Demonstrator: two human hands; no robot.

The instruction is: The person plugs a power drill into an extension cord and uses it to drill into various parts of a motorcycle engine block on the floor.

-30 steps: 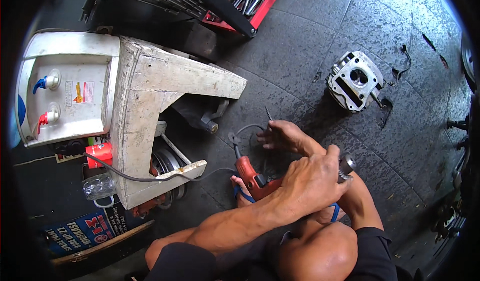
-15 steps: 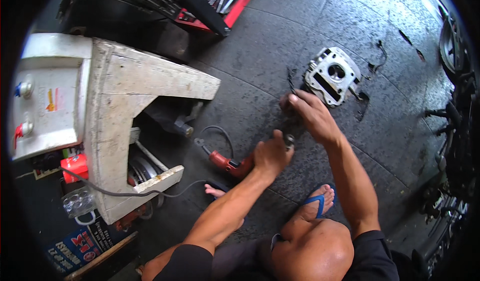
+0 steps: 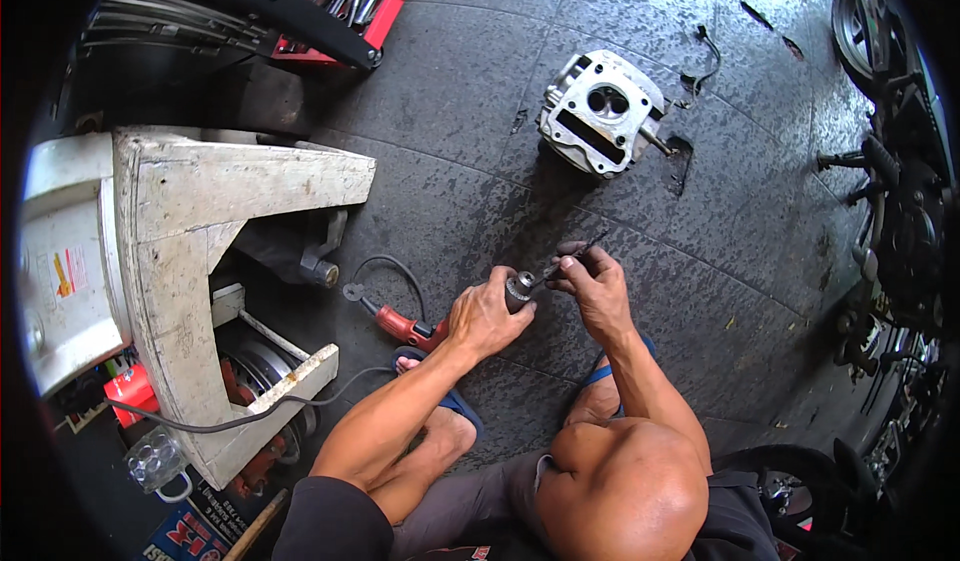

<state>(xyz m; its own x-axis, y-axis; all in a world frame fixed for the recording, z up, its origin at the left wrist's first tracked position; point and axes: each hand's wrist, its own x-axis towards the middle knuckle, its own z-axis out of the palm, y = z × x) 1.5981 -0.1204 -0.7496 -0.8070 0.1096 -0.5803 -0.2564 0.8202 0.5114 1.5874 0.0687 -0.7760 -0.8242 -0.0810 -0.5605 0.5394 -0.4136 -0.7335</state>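
Note:
My left hand (image 3: 487,317) is wrapped round the front of a red power drill (image 3: 398,327), just behind its metal chuck (image 3: 520,288). The chuck points up and to the right. Between the fingertips of my right hand (image 3: 600,291) is a thin dark drill bit (image 3: 596,242), with its spiral end sticking out away from the drill. Its other end is close to the chuck mouth; I cannot tell whether it is inside. Beyond my hands an engine cylinder head (image 3: 628,111) rests on the floor, its flat face with a round opening turned up.
On the left stands a worn white wooden stand (image 3: 165,261). The drill's cord (image 3: 250,427) runs across it. A red tool tray (image 3: 400,11) with several tools lies at the top. Motorcycle parts (image 3: 895,201) line the right side. A glass mug (image 3: 157,461) sits lower left.
My right hand has come down from beside the cylinder head to the drill chuck, bringing the drill bit. My left hand still grips the drill. The view has shifted.

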